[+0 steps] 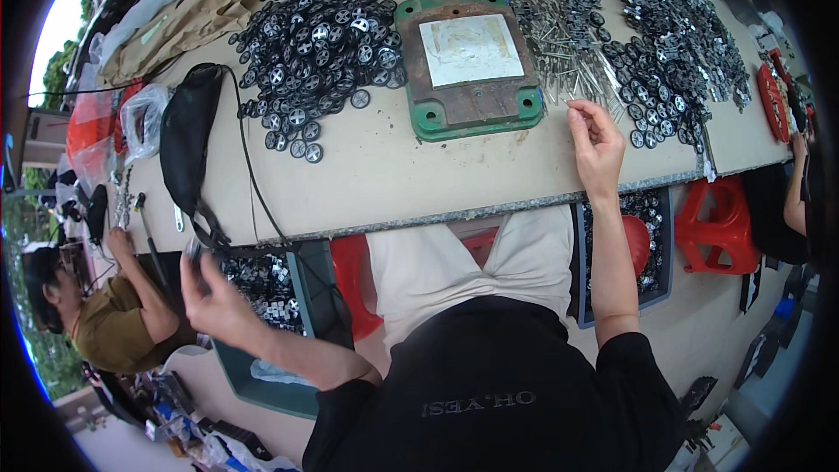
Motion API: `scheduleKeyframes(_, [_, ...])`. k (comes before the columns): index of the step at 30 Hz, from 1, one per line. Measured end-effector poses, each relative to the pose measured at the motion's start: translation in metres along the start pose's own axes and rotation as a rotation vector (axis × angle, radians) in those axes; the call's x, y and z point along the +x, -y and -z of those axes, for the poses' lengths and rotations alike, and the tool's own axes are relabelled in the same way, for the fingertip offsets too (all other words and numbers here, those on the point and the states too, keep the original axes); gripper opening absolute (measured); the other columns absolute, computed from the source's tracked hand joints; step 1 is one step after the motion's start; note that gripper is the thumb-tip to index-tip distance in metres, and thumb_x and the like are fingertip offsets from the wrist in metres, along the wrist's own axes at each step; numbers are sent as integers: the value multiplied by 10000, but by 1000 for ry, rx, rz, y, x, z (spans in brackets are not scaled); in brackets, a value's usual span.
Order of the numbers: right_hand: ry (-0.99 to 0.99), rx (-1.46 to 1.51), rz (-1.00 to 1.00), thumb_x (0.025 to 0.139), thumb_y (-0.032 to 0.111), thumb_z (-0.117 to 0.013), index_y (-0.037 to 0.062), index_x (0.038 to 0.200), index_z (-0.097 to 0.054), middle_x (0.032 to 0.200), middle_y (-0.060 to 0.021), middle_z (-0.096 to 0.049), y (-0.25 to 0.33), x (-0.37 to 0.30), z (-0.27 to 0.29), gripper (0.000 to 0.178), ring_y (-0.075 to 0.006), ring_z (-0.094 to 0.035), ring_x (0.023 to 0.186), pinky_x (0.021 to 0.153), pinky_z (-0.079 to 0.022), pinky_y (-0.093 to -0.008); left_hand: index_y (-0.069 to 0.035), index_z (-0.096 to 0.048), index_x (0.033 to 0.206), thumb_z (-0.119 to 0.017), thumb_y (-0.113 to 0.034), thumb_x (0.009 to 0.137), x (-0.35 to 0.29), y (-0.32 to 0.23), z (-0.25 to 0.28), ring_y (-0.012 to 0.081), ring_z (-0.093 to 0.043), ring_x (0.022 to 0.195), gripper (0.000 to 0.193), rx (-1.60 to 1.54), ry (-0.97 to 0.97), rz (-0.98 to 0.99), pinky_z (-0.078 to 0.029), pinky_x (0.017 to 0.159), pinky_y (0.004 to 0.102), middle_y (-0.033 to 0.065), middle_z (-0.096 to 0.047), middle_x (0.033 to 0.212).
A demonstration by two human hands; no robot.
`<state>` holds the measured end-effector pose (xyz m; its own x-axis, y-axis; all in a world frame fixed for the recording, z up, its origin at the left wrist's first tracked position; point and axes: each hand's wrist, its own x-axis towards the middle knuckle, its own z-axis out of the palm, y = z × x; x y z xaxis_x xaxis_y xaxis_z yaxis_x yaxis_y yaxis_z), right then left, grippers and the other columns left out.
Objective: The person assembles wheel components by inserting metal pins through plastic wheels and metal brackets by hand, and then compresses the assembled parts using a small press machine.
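My right hand (597,142) rests on the beige table (419,179), with thumb and forefinger pinched at the edge of a heap of thin metal pins (559,44); it seems to nip one pin. My left hand (208,287) is down beside the table edge, blurred, fingers curled above a teal bin (262,380) of black-and-silver discs (262,284). Something small and grey shows at its fingertips, too blurred to name. A green press base (468,65) with a rusty plate and a pale pad stands between the two hands on the table.
A large pile of black-and-silver discs (319,35) lies left of the press, another (673,61) on the right. A black pouch (188,140) with a cord hangs at the table's left edge. Another bin of discs (651,218) and a red stool (717,227) sit under the table's right side. Other people sit at the far left (109,319) and right (795,197).
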<state>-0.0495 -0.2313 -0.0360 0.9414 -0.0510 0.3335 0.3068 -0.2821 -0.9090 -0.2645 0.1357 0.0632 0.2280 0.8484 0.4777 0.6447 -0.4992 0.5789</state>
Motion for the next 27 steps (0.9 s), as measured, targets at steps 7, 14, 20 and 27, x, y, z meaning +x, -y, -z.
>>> scheduleKeyframes(7, [0, 30, -59, 840, 74, -583, 0, 927, -619, 725, 32, -556, -1, 1, 3, 120, -9, -433, 585, 498, -342, -159, 6, -625, 1003, -664, -128, 767, -17, -28, -24, 148, -584, 788, 274, -113, 209, -156, -458, 698, 263, 131, -625, 929])
scheduleKeyframes(14, [-51, 130, -114, 833, 58, -578, -5, 921, -618, 795, -12, -605, -3, 1, 4, 115, -36, -521, 645, 563, -402, -170, 9, -619, 954, -684, -122, 719, -40, -51, -131, 196, -579, 652, 277, -148, 465, -313, -461, 597, 290, 131, -615, 823])
scheduleKeyframes(20, [106, -362, -87, 735, 94, -642, 15, 874, -623, 772, -76, -596, 6, 29, 29, 161, -152, -561, 630, 601, -446, -259, 14, -618, 1006, -702, -117, 708, -37, -45, -132, 91, -487, 620, 336, -215, 624, -311, -434, 589, 217, 43, -590, 790])
scheduleKeyframes(27, [317, -690, 29, 767, 97, -577, -9, 765, -583, 780, -162, -573, 10, 38, 17, 106, -333, -567, 752, 675, -435, -411, 8, -602, 1033, -647, -86, 784, -57, -61, -125, 73, -518, 715, 270, -731, 937, -20, -427, 624, 194, 34, -587, 871])
